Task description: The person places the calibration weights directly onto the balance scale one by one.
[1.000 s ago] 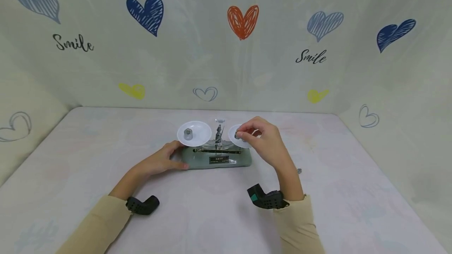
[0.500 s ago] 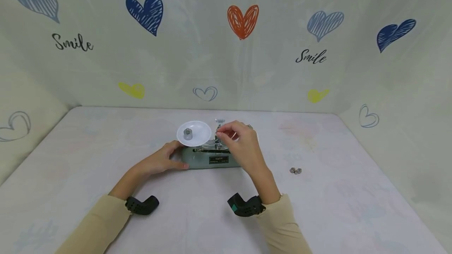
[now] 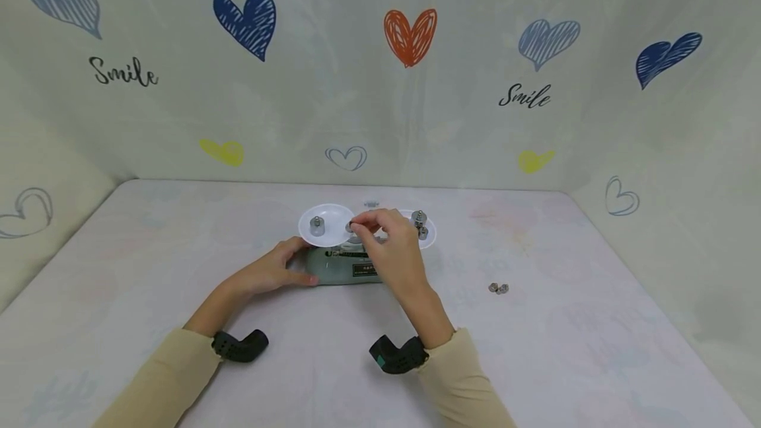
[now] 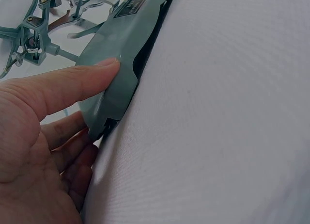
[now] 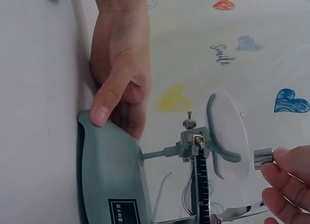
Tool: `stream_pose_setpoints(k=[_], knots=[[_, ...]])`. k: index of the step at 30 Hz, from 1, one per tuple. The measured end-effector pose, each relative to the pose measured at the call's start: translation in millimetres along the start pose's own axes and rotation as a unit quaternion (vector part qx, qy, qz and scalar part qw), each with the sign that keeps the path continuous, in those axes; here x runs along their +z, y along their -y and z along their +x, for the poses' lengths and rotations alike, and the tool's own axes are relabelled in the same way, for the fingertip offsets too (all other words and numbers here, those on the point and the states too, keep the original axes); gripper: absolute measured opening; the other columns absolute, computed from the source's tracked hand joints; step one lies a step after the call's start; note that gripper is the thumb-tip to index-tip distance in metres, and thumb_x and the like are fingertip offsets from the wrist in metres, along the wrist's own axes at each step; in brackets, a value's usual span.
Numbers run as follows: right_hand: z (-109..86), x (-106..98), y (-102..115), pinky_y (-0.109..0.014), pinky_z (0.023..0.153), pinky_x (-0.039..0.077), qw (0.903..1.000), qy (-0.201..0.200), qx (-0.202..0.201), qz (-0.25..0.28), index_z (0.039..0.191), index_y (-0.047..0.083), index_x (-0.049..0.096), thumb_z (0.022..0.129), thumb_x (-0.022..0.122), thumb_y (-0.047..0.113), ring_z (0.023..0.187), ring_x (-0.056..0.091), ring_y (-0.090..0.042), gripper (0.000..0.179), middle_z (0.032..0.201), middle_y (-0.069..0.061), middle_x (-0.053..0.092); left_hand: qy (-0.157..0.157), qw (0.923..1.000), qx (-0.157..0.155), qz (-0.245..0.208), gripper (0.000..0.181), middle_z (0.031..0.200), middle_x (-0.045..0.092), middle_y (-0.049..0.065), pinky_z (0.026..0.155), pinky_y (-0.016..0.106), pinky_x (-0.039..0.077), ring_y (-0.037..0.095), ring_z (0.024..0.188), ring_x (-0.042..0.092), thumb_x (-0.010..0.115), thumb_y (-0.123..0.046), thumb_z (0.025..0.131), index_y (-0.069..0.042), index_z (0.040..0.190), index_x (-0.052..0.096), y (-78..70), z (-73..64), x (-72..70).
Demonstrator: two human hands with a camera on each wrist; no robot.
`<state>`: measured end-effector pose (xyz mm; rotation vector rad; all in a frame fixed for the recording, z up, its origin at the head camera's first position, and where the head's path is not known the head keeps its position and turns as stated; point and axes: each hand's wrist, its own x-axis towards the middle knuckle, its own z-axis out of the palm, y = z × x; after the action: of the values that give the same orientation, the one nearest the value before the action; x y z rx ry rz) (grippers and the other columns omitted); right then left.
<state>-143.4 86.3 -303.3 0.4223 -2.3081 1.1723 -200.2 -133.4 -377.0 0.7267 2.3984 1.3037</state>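
Observation:
A green pan balance [image 3: 339,268] stands on the table in the head view. At its left end my left hand [image 3: 267,269] grips the base [image 4: 109,64], thumb on the front and the other fingers behind. My right hand [image 3: 392,246] pinches a small metal cylinder weight [image 5: 263,158] between thumb and index finger, right at the inner edge of the left white pan [image 3: 339,218]. That pan carries one metal weight [image 3: 317,226]. Metal weights [image 3: 419,218] also sit on the right pan [image 3: 431,235], which the right hand partly covers. The graduated beam [image 5: 201,185] shows in the right wrist view.
Several small metal pieces [image 3: 498,288] lie together on the table, right of the balance. A pale cloth covers the tabletop [image 3: 297,362]. Behind it hangs a backdrop [image 3: 333,91] printed with hearts and "Smile".
My right hand has moved left from the right pan, across the balance's middle, to the left pan. Weights on the right pan are uncovered. The left hand has stayed put.

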Motion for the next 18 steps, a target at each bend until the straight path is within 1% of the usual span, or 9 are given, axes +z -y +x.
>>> stream_pose_setpoints(k=[6, 14, 18], knots=[[-2.0, 7.0, 0.6, -0.026, 0.071, 0.046, 0.9998, -0.008, -0.016, -0.006, 0.089, 0.004, 0.069, 0.083, 0.069, 0.010, 0.079, 0.056, -0.017, 0.008, 0.083, -0.006, 0.067, -0.001, 1.0000, -0.008, -0.002, 0.080, 0.146, 0.032, 0.019, 0.108, 0.065, 0.008, 0.040, 0.136, 0.018, 0.075, -0.025, 0.077, -0.003, 0.141, 0.033, -0.3, -0.4, 0.5], [-4.1, 12.6, -1.5, -0.029, 0.077, 0.043, 0.9996, 0.006, -0.010, -0.025, 0.092, 0.007, 0.069, 0.086, 0.067, 0.014, 0.083, 0.053, -0.016, 0.010, 0.085, -0.003, 0.064, -0.003, 1.0000, -0.003, -0.003, 0.080, 0.146, 0.032, 0.020, 0.108, 0.064, 0.009, 0.041, 0.137, 0.018, 0.075, -0.024, 0.076, -0.003, 0.140, 0.033, -0.4, 0.0, 1.1], [-5.0, 13.9, -2.5, -0.029, 0.077, 0.043, 0.9989, 0.016, -0.008, -0.042, 0.094, 0.009, 0.070, 0.087, 0.065, 0.016, 0.084, 0.052, -0.015, 0.011, 0.086, -0.002, 0.063, -0.002, 1.0000, 0.003, 0.002, 0.079, 0.145, 0.032, 0.021, 0.108, 0.064, 0.010, 0.041, 0.136, 0.019, 0.074, -0.024, 0.077, -0.002, 0.141, 0.032, -0.6, -0.2, 1.0]])
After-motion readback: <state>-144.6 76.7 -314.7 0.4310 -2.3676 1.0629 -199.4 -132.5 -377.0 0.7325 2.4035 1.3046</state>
